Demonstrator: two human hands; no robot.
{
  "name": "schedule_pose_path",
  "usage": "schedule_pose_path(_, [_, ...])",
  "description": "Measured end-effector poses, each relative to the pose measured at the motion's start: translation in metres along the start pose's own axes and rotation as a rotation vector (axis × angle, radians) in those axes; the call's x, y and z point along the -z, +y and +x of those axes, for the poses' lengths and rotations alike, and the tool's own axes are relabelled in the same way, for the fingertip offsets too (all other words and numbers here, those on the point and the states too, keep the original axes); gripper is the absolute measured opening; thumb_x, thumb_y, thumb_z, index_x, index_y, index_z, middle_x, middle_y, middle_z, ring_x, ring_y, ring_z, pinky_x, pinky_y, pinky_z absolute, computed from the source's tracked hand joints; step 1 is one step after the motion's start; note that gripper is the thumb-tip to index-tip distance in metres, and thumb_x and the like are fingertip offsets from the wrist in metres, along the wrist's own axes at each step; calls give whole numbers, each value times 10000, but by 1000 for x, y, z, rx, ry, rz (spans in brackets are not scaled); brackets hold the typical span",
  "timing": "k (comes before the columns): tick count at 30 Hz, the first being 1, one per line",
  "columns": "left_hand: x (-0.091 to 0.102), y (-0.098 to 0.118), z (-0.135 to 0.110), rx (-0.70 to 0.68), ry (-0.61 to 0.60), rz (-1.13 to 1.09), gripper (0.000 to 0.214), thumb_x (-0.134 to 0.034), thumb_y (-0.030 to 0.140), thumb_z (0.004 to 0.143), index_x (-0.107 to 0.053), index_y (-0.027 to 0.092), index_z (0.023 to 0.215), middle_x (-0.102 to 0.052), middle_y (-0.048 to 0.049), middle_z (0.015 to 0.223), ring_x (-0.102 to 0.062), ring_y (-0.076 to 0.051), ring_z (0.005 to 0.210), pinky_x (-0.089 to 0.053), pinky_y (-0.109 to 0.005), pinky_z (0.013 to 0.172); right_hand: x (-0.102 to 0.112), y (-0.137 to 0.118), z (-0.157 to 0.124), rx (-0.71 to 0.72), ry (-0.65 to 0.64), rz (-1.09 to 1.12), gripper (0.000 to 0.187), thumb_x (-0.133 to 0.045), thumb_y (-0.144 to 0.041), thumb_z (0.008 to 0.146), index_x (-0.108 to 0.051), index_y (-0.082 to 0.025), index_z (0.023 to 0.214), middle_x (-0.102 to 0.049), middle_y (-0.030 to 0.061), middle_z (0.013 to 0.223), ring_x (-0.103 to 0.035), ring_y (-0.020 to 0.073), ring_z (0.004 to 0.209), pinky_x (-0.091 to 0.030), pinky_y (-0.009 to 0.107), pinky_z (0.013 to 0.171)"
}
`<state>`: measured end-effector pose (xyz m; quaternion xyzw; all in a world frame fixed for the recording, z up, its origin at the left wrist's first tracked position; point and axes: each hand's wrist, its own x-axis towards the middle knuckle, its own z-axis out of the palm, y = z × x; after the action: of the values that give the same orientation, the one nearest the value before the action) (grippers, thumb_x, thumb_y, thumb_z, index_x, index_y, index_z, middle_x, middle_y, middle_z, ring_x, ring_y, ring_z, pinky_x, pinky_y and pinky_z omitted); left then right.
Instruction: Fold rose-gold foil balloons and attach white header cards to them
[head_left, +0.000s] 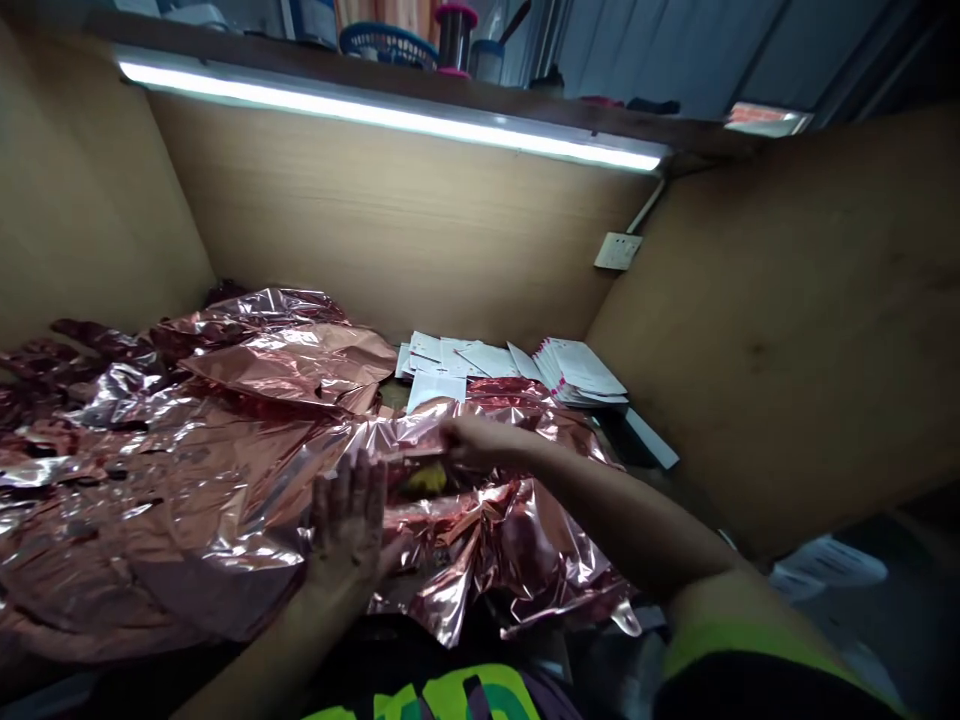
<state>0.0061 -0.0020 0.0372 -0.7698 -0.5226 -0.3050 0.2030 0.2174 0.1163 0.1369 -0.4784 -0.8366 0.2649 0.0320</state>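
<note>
Shiny pink metallic foil (217,470) spreads in crumpled sheets over the table before me. My left hand (349,525) lies flat on the foil, fingers stretched out. To its right, my right hand (472,440) is closed in a fist low over the foil. What its fingers hold, if anything, is hidden. Between the hands a gap in the foil shows a small yellow patch (427,480), too blurred to name. More foil (457,580) hangs in folds over the near edge, close to my body.
White cards (480,358) and a fanned stack of white booklets (577,368) lie at the back. Wooden panels (390,210) wall the table in. A tube light (390,118) runs below a shelf bearing a blue basket (388,45) and a spool (455,40). A socket (618,251) is at right.
</note>
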Motion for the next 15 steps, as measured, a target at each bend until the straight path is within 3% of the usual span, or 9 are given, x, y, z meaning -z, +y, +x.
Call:
schedule_pose_path(2, [13, -3, 15, -22, 58, -16, 989, -649, 408, 840, -3, 155, 1545, -29, -211, 1599, -43, -427, 1460, -94, -666, 1140, 0, 7, -9, -63, 185, 153, 102, -586, -266, 848, -550, -170, 838, -561, -22, 704, -477, 88, 581, -362, 204, 548])
schedule_pose_path(4, [13, -4, 22, -164, 45, -86, 891, -631, 294, 860, -69, 235, 1549, -47, -163, 1611, -70, -417, 1461, -163, -652, 1141, -19, 12, -14, -161, 345, 352, 175, -543, -325, 889, -499, -175, 812, -531, -30, 652, -470, 87, 530, -378, 205, 510])
schedule_pose_path(7, [-8, -5, 13, -438, -100, -258, 649, -508, 164, 900, -291, 247, 1506, -381, -116, 1523, -310, -304, 1421, -362, -495, 1120, -70, 14, -22, -259, 465, 513, 214, -557, -345, 883, -500, -175, 766, -539, -19, 602, -522, 122, 525, -439, 244, 508])
schedule_pose_path(9, [-26, -7, -2, -527, -193, -347, 533, -448, 136, 912, -418, 200, 1440, -569, -109, 1372, -470, -242, 1325, -474, -398, 1042, -102, 13, -29, -281, 507, 488, 177, -613, -329, 850, -563, -163, 816, -625, 41, 722, -610, 181, 678, -510, 314, 624])
schedule_pose_path(11, [-39, -10, -16, -549, -255, -379, 483, -443, 131, 912, -471, 160, 1393, -610, -119, 1319, -523, -246, 1275, -514, -395, 1000, -122, 13, -36, -217, 558, 357, 220, -669, -303, 819, -630, -163, 984, -667, 125, 1034, -617, 258, 993, -505, 416, 864])
schedule_pose_path(12, [-42, -11, -22, -546, -277, -387, 479, -449, 129, 909, -472, 150, 1387, -601, -123, 1331, -518, -259, 1279, -509, -420, 1007, -128, 14, -38, -138, 544, 248, 299, -664, -297, 831, -630, -174, 1101, -620, 148, 1211, -553, 283, 1155, -446, 457, 983])
schedule_pose_path(15, [-42, -13, -28, -498, -336, -511, 455, -461, 127, 907, -481, 130, 1362, -567, -132, 1369, -484, -252, 1310, -471, -437, 1055, -130, 17, -37, 144, 319, -52, 456, -498, -345, 952, -494, -184, 1379, -423, 133, 1487, -339, 286, 1392, -258, 506, 1151])
